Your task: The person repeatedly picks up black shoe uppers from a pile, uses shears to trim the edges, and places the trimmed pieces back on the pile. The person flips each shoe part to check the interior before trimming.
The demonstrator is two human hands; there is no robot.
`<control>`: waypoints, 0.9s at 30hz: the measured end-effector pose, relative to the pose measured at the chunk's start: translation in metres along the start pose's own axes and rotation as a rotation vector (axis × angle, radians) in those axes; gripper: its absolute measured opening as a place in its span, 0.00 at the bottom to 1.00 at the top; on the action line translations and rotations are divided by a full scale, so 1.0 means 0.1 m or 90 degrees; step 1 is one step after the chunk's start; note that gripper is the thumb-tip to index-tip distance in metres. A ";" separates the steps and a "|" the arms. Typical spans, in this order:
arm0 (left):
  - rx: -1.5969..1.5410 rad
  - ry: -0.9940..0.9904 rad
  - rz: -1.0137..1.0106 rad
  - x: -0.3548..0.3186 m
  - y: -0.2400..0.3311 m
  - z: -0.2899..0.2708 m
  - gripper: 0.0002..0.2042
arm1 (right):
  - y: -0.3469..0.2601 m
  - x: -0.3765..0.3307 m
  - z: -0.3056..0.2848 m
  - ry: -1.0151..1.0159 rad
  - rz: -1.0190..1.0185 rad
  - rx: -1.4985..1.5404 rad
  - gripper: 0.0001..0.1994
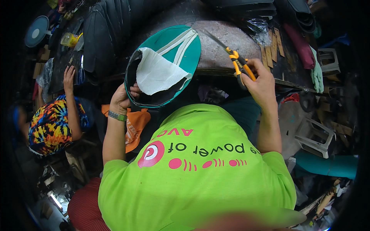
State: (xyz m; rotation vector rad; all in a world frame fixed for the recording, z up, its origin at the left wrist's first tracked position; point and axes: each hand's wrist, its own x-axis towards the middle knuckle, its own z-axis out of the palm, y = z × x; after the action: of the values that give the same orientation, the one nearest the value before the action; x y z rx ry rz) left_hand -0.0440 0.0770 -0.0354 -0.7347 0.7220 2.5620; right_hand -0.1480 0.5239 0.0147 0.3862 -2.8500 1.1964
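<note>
My left hand (122, 99) grips the lower left edge of a teal oval fabric piece (189, 52), its fingers partly hidden behind the rim. Inside that piece are a dark lining, a loose white cloth flap (160, 73) and white strips that meet in a V at the upper end. In my right hand (261, 82) is a pair of scissors (233, 56) with orange and black handles. Their long, thin blades point up and left, beyond the oval's right edge and apart from it. My fingers wrap around the handles.
A dark worktable (295, 73) has a worn grey patch (239, 36). Stacked black sheets (100, 34) and wooden strips (273, 46) lie on it. A co-worker's hand (69, 79) rests at the left edge near a yellow container (70, 39). Grey plastic stools (314, 134) stand to the right.
</note>
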 end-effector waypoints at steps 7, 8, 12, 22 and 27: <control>-0.086 0.059 -0.019 0.14 -0.08 -0.30 0.06 | -0.09 0.13 -0.01 0.045 -0.122 -0.224 0.20; -0.089 0.052 -0.026 0.16 -0.08 -0.30 0.06 | -0.11 0.14 0.04 0.032 -0.118 -0.223 0.20; -0.033 0.087 0.003 0.18 -0.10 -0.22 0.07 | -0.18 0.18 0.19 0.020 -0.094 -0.220 0.20; 0.129 0.031 0.088 0.09 0.03 0.06 0.22 | -0.27 0.22 0.30 0.010 -0.105 -0.301 0.15; 0.021 0.030 0.152 0.05 -0.13 0.12 0.24 | -0.26 0.22 0.29 -0.050 -0.042 -0.280 0.15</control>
State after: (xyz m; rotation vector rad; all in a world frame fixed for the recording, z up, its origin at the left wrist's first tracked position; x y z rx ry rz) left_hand -0.0464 0.0956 -0.0347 -0.7400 0.9144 2.7458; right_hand -0.1609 0.4818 0.0150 0.5054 -3.0217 0.5262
